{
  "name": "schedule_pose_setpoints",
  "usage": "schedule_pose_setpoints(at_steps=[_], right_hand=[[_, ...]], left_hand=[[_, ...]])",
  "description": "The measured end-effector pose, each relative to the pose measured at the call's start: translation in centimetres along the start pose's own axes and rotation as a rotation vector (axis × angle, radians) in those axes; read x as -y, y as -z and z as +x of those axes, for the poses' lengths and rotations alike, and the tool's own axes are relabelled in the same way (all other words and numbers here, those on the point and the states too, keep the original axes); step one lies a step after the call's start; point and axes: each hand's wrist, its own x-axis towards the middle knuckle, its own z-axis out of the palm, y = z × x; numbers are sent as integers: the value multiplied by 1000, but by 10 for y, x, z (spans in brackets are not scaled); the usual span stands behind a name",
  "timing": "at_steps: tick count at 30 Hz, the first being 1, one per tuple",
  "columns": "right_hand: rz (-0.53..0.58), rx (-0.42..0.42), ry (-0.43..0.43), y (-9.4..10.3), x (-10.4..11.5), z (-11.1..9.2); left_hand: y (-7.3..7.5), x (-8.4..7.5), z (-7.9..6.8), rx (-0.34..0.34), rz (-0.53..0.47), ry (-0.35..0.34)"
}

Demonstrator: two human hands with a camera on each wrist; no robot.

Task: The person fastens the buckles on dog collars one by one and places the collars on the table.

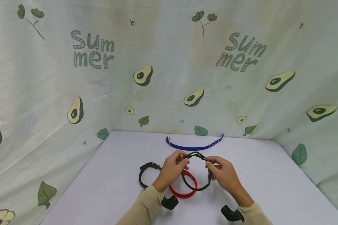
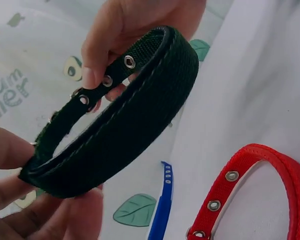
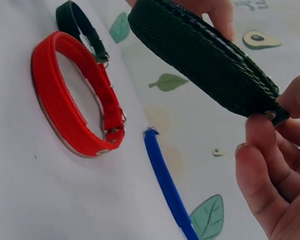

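Both hands hold a dark green pet collar (image 1: 196, 189), fastened into a loop, above the table. My left hand (image 1: 172, 168) pinches the left of its upper part between thumb and fingers. On the other side, the thumb and fingers of my right hand (image 1: 224, 173) pinch the strap. Metal eyelets and stitched edging show on the collar (image 2: 140, 117) in the left wrist view. Below and slightly left of it lies a red collar (image 1: 183, 196), closed in a loop. A second dark green collar (image 1: 141, 177) lies farther left, partly hidden by my left arm.
A blue collar (image 1: 188, 148) lies stretched out near the back edge of the white table (image 1: 115, 156). A cloth backdrop (image 1: 163, 47) printed with avocados and leaves rises behind and at both sides. Black devices (image 1: 170, 202) sit at both wrists.
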Motion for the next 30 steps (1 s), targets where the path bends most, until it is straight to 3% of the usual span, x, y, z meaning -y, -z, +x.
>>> schedule_pose_setpoints(at_steps=[7, 12, 18, 30], right_hand=[[-22, -1, -38, 12, -1, 4], [-47, 59, -64, 18, -4, 7], [-94, 74, -79, 25, -9, 10], [-167, 129, -93, 36, -20, 13]], left_hand=[[-8, -3, -2, 14, 48, 25], [-11, -1, -5, 43, 21, 66], [-13, 2, -7, 89, -7, 80], [-22, 7, -6, 181, 74, 138]])
